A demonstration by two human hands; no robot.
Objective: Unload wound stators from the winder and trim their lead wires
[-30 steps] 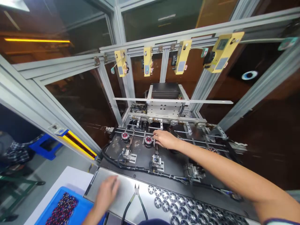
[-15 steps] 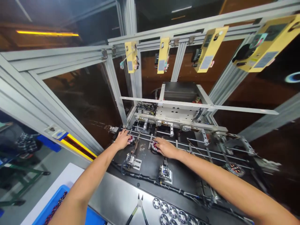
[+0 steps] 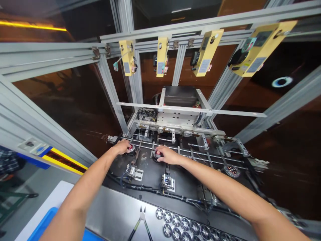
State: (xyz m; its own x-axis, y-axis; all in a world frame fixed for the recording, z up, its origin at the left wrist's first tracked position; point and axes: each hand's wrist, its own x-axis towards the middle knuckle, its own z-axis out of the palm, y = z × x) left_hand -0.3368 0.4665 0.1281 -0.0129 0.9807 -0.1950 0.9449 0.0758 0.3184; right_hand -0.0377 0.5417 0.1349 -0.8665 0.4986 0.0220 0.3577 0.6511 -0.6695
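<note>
At the left fixture, my left hand [image 3: 121, 147] has its fingers curled on the edge of a round stator with red windings [image 3: 131, 148]. My right hand [image 3: 167, 155] grips a second red-wound stator [image 3: 157, 154] at the middle fixture, its thumb and fingers around the rim. Both stators sit low on the machine's black plate [image 3: 150, 170]; the fingers partly cover them. Further right, another stator with copper-coloured windings [image 3: 232, 170] rests on its own fixture, touched by neither hand.
Side cutters [image 3: 142, 216] lie on the steel front ledge, beside rows of bare metal stator cores [image 3: 176, 220]. A blue bin [image 3: 45, 226] stands at lower left. Metal rods and clamps [image 3: 167, 182] surround the fixtures. Yellow units [image 3: 162, 57] hang from the frame above.
The camera view has shifted to the right, so everything sits further left. Both hands remain at the same two stators; the right fingers now curl lower around the rim.
</note>
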